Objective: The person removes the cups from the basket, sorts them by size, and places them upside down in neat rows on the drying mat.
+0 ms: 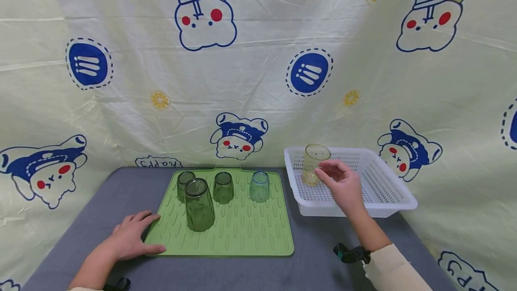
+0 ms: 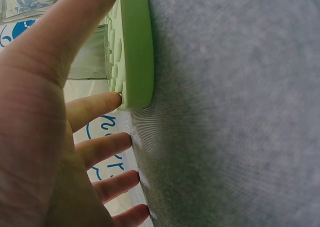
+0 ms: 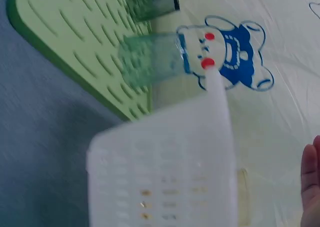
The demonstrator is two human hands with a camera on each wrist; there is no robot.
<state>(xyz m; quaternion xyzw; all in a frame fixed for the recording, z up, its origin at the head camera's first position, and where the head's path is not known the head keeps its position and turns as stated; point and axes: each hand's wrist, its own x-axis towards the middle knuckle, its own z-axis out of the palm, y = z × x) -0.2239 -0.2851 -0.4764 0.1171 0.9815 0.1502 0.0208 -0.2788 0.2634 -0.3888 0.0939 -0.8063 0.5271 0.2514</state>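
A clear yellowish drinking glass [image 1: 310,165] stands inside the white perforated basket [image 1: 387,192], near its left end. My right hand [image 1: 343,185] is over the basket beside this glass, thumb and fingers apart. In the right wrist view a gap shows between the fingers [image 3: 310,177] and the glass, partly hidden by the basket wall. At the green ridged drying mat [image 1: 250,237], my left hand [image 1: 131,237] rests with spread fingers, the thumb on its front left corner and the index finger on the left edge.
On the mat stand a tall dark green glass [image 1: 199,210], two small dark green glasses, one behind it [image 1: 181,185] and one to its right [image 1: 223,187], and a small bluish glass [image 1: 259,187]. A patterned curtain [image 1: 258,75] hangs behind the grey table [image 1: 315,246].
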